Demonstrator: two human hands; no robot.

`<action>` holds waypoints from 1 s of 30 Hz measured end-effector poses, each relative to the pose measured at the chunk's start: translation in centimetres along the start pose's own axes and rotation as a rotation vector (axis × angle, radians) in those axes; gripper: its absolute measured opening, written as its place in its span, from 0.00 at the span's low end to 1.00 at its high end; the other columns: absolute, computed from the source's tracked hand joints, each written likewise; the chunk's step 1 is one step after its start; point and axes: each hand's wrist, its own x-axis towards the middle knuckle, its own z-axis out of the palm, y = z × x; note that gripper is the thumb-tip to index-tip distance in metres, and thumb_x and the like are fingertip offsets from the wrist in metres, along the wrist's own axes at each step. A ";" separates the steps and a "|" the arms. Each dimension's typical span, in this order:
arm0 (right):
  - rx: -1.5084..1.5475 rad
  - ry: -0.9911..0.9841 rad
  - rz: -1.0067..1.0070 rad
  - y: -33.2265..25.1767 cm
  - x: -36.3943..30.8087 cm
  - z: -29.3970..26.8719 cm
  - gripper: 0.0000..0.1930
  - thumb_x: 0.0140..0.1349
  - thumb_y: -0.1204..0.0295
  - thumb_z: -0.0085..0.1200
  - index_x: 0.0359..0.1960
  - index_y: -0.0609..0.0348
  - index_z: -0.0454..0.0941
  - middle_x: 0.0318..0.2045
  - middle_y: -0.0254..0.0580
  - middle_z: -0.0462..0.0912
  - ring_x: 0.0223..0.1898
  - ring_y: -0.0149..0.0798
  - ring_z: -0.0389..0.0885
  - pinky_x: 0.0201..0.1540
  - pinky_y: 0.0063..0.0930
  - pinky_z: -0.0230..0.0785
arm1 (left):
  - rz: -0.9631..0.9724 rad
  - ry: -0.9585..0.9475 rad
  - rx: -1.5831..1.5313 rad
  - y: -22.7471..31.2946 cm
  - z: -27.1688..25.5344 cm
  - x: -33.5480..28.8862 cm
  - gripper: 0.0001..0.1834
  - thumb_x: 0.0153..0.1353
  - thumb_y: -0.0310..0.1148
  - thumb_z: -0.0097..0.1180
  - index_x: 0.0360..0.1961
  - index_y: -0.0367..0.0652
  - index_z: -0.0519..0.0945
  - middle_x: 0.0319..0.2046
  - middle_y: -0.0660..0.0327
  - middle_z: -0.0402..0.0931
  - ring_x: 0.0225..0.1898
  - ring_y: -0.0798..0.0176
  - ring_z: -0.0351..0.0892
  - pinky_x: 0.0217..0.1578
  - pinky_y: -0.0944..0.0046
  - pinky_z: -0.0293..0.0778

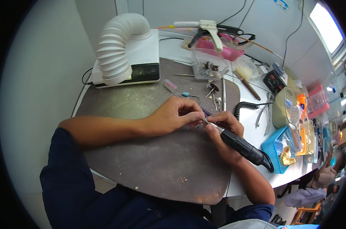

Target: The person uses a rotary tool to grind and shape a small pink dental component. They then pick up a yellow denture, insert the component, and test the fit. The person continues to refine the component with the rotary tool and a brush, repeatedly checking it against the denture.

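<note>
Black, tapered rotary handpiece with a silver metal nose (pixel 239 145), held low over the dark, scuffed, rounded work mat (pixel 150 152) near its right edge. Long axis diagonal: silver nose up and to the left, toward the left hand's fingertips; thick black tail down and to the right, past the wrist, trailing into a black cable. Right hand (pixel 224 131) wrapped closed around the front of the black body, thumb pressed near the silver nose, most of the body sticking out behind the palm. Left hand (pixel 177 116) pinched shut at the fingertips, right at the tip of the tool; whatever is pinched there too small and hidden to make out. Both hands touching or nearly so at that spot.

Beyond the hands, loose small metal burs (pixel 213 91) scattered on the mat. Further back, a clear plastic box of bits (pixel 209 63). At back left, a white extraction unit with a ribbed white hose (pixel 121 49). To the right, a blue perforated plastic basket (pixel 280 147).
</note>
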 end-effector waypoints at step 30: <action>-0.005 0.031 0.022 0.4 -0.3 -0.1 0.06 0.63 0.79 0.55 0.41 0.66 0.73 0.37 0.47 0.82 0.43 0.34 0.81 0.51 0.29 0.73 | -0.020 0.014 -0.163 -0.4 -0.6 0.3 0.07 0.65 0.26 0.59 0.43 0.37 0.77 0.39 0.60 0.80 0.40 0.70 0.80 0.45 0.69 0.77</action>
